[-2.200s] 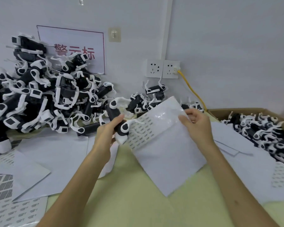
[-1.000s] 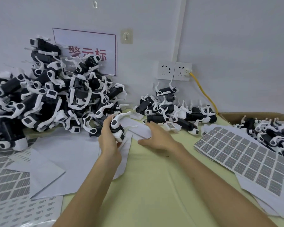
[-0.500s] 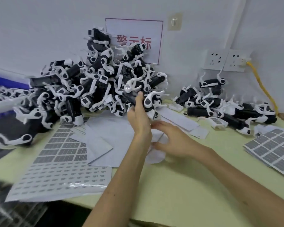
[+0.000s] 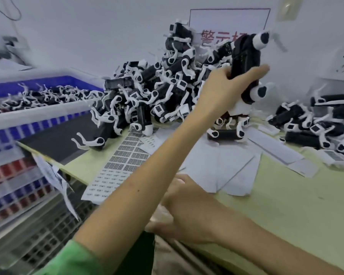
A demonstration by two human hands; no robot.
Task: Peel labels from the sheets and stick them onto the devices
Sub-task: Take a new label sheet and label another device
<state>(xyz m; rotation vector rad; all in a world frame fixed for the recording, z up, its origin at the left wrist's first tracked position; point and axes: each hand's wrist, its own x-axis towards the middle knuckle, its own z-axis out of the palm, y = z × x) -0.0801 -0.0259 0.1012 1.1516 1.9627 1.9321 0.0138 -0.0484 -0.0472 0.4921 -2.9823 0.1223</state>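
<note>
A person's left hand [image 4: 222, 90], on an arm in a green sleeve [image 4: 72, 261], has its fingers and thumb wrapped tight around a black-and-white device [image 4: 245, 56], held up off the tabletop [image 4: 286, 205] in front of a tall pile of devices [image 4: 157, 96] heaped at the back edge against the wall. The right hand [image 4: 189, 211] sits low at the near edge, blurred and partly behind the left forearm, so I cannot tell its grip. A label sheet [image 4: 123, 165] lies flat near the left edge, with blank white sheets [image 4: 226, 171] just beside it toward the middle.
</note>
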